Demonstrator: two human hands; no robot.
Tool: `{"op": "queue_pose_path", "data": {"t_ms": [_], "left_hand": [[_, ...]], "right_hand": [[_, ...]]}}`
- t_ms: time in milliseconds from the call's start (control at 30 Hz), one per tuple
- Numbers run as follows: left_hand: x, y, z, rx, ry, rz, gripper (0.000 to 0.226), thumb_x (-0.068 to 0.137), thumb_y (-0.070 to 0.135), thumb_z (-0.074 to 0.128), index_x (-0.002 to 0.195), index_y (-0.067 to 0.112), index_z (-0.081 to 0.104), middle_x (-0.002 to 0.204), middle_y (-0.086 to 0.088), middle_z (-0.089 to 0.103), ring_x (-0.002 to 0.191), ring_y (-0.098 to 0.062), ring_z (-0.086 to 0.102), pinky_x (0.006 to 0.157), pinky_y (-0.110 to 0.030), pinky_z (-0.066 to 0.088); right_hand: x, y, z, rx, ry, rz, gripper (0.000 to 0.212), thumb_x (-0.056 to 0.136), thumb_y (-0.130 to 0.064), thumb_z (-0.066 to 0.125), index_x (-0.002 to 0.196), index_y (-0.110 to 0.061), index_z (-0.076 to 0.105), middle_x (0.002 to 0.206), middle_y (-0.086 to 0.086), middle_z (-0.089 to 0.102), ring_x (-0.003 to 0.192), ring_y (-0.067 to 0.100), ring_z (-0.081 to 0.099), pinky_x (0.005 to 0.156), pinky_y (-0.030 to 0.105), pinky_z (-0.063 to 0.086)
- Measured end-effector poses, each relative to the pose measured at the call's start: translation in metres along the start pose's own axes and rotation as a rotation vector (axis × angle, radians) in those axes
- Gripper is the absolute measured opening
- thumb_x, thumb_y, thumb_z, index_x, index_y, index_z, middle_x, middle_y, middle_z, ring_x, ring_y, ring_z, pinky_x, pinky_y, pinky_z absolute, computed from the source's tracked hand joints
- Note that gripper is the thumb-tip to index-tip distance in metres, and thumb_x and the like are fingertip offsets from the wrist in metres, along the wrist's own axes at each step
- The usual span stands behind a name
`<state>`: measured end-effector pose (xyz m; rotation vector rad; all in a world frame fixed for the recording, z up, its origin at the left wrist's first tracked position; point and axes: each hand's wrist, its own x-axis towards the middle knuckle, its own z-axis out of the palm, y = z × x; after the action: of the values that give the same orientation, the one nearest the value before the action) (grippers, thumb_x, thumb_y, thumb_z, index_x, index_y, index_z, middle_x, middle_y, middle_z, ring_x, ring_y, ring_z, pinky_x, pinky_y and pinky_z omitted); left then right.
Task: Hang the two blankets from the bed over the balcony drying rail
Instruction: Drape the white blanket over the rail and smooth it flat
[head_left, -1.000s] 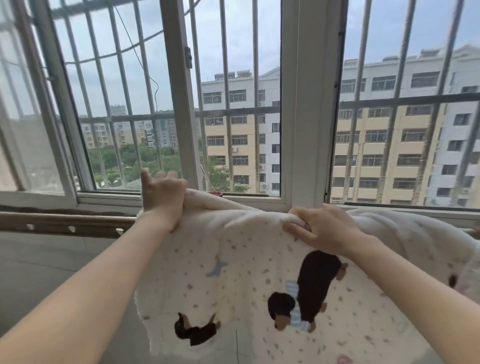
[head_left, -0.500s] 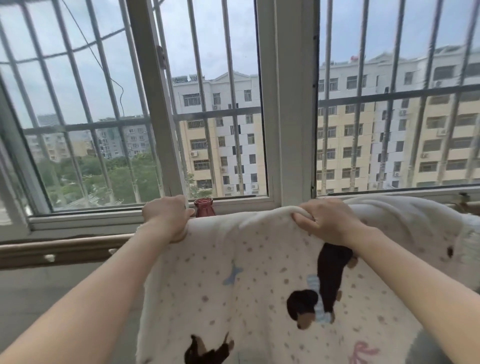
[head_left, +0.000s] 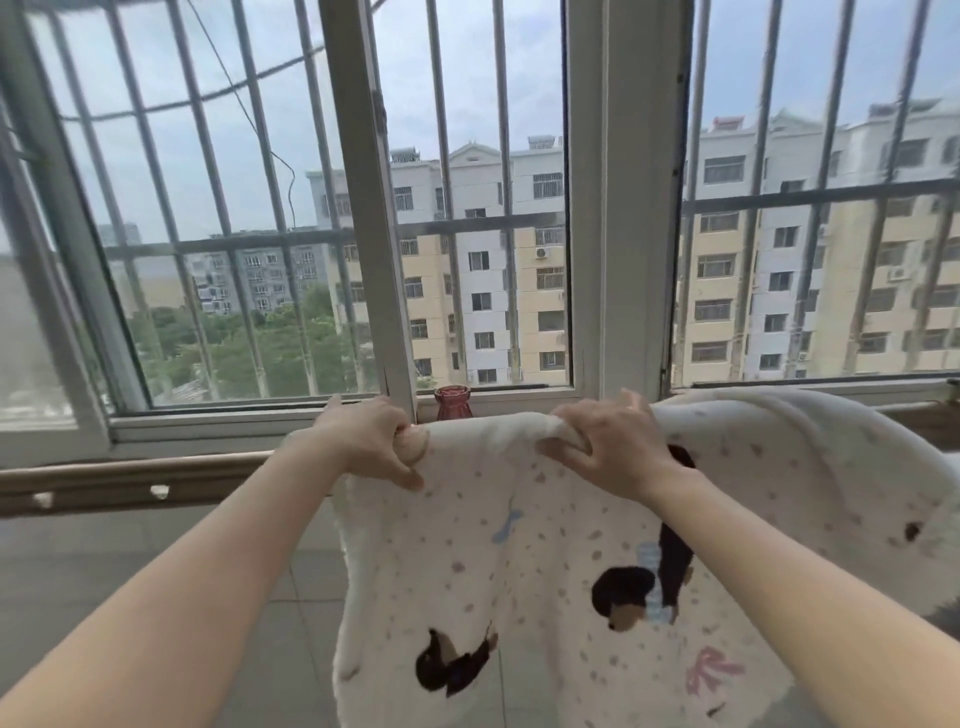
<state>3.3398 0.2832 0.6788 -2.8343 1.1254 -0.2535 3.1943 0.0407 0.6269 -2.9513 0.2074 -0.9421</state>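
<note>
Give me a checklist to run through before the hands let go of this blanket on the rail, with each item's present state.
1. Left hand grips the blanket's top edge: ok.
2. Right hand grips the top edge: ok.
3. Blanket's top fold lies along the drying rail: cannot tell, the cloth hides the rail there.
4. Enough cloth hangs on the far side to balance it: cannot tell, hidden.
5. Small red vase on the sill stands clear of the fold: not ok, the fold sits right in front of it.
6. Cloth spread flat on the person's right: not ok, it bunches up near the window.
</note>
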Motion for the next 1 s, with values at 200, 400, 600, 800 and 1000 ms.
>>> {"op": "queue_pose_path", "data": {"t_ms": [200,400,600,800,1000], "left_hand": [[-0.006,-0.02,-0.007,-0.013,-0.038,-0.247,0.028,0.093,0.033,0.04,0.113,0.04,0.059,0.125,0.009,0.057,0.119,-0.02,0.048,0.108,-0.056,0.021],[-0.004,-0.024,-0.009,0.25,0.21,-0.477,0.041,0.089,0.004,0.039,0.116,0.028,0.056,0.12,-0.002,0.054,0.112,-0.024,0.053,0.098,-0.043,0.03],[-0.01,0.014,-0.007,0.027,0.542,-0.103,0.031,0.09,0.028,0.05,0.12,0.022,0.056,0.12,-0.002,0.059,0.107,-0.024,0.056,0.093,-0.038,0.034],[0.005,0.116,0.007,-0.233,0.141,0.16,0.106,0.063,0.05,0.077,0.139,0.022,0.008,0.122,-0.004,0.055,0.109,-0.028,0.055,0.088,-0.038,0.04],[0.026,0.148,0.013,-0.256,0.174,0.131,0.088,0.073,0.053,0.069,0.133,0.021,0.013,0.112,-0.001,0.059,0.101,-0.024,0.058,0.088,-0.039,0.042]], "right_hand": [[0.009,-0.004,0.005,0.005,0.011,-0.002,0.04,0.087,-0.066,0.028,0.061,-0.036,0.032,0.061,-0.019,0.039,0.064,0.008,0.041,0.096,0.046,0.031],[0.012,-0.006,0.009,0.002,0.014,-0.004,0.044,0.087,-0.065,0.025,0.066,-0.029,0.041,0.067,-0.014,0.05,0.065,0.009,0.042,0.094,0.043,0.031],[0.009,-0.003,0.007,-0.006,0.002,0.014,0.047,0.087,-0.064,0.025,0.07,-0.026,0.046,0.071,-0.013,0.055,0.068,0.011,0.048,0.095,0.042,0.029],[-0.001,-0.001,0.0,0.134,0.02,0.048,0.038,0.086,-0.06,0.044,0.098,-0.023,0.042,0.068,-0.013,0.048,0.075,0.014,0.037,0.084,0.033,0.025],[-0.01,0.024,-0.018,0.268,-0.036,0.06,0.036,0.087,-0.046,0.053,0.102,-0.016,0.042,0.079,-0.002,0.054,0.083,0.025,0.052,0.072,0.036,0.042]]}}
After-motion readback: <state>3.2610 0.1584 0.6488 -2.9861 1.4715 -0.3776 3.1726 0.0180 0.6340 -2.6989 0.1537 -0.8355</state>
